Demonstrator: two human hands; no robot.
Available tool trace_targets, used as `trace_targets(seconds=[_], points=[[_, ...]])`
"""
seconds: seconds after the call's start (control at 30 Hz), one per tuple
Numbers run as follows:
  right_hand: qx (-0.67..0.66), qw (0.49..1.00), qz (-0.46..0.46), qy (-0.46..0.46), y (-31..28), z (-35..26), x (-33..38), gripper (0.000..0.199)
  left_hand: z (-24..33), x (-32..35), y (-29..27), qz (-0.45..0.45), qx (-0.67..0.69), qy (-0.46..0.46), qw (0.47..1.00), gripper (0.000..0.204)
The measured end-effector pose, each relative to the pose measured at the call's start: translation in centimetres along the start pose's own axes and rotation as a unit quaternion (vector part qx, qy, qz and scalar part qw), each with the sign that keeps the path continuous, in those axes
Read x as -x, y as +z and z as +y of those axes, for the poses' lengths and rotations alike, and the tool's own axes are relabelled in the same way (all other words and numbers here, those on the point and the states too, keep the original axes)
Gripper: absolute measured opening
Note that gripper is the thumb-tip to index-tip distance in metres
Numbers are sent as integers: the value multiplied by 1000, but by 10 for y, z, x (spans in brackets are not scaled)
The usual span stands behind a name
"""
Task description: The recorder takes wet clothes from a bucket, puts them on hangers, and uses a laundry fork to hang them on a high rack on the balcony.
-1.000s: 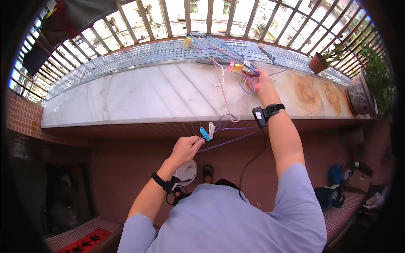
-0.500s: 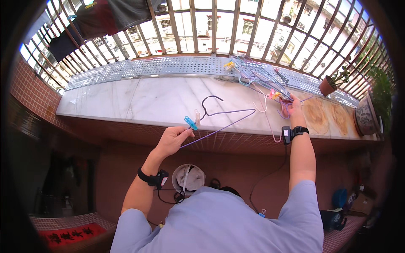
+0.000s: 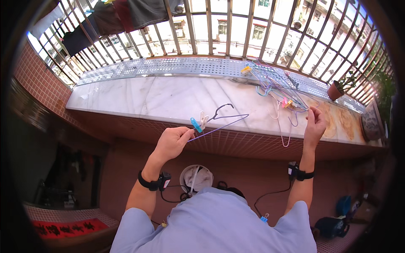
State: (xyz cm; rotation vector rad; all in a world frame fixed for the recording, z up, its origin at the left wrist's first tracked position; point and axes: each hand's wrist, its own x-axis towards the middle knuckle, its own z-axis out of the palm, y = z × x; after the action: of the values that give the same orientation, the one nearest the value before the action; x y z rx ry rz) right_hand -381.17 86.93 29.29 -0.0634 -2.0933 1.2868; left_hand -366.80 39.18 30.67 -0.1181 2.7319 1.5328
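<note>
My left hand is closed on one corner of a purple clothes hanger with a dark hook, held out over the ledge's front edge. A blue clothespin and a whitish clothespin sit on that hanger close to my fingers. To the right, my right hand pinches the near end of a purple hanger in a tangled pile lying on the ledge. Pink and yellow clothespins are on the pile beside my fingers, and a yellow-orange clothespin is at its far left. A pale pink hanger hangs partly over the edge.
The marble ledge runs across in front of me, backed by a perforated metal strip and window bars. A potted plant and a large planter stand at right. A white bucket is on the floor below.
My right hand has drawn back out of the pile toward me and to the right, fingers now pinched at its end. The left-hand hanger has tilted and its clothespins have swung slightly.
</note>
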Motion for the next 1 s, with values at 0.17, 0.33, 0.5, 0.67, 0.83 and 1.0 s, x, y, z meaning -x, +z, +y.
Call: trace_targets(seconds=[0.17, 0.33, 0.5, 0.67, 0.83, 1.0], points=[[-48, 856, -368, -360, 47, -164, 128, 23, 3, 31, 1, -26, -49, 41, 998, 30], [145, 786, -254, -545, 102, -231, 161, 25, -1, 71, -11, -11, -74, 95, 993, 28], [139, 745, -487, -434, 120, -239, 191, 24, -24, 109, -33, -22, -105, 49, 993, 28], [109, 702, -567, -418, 133, -243, 223, 26, -54, 138, -47, -30, -101, 66, 992, 29], [106, 726, -512, -447, 129, -248, 236, 25, -72, 147, -52, -62, -160, 15, 985, 30], [-8, 827, -471, -306, 119, -229, 212, 26, -83, 140, -46, -80, -106, -28, 991, 34]])
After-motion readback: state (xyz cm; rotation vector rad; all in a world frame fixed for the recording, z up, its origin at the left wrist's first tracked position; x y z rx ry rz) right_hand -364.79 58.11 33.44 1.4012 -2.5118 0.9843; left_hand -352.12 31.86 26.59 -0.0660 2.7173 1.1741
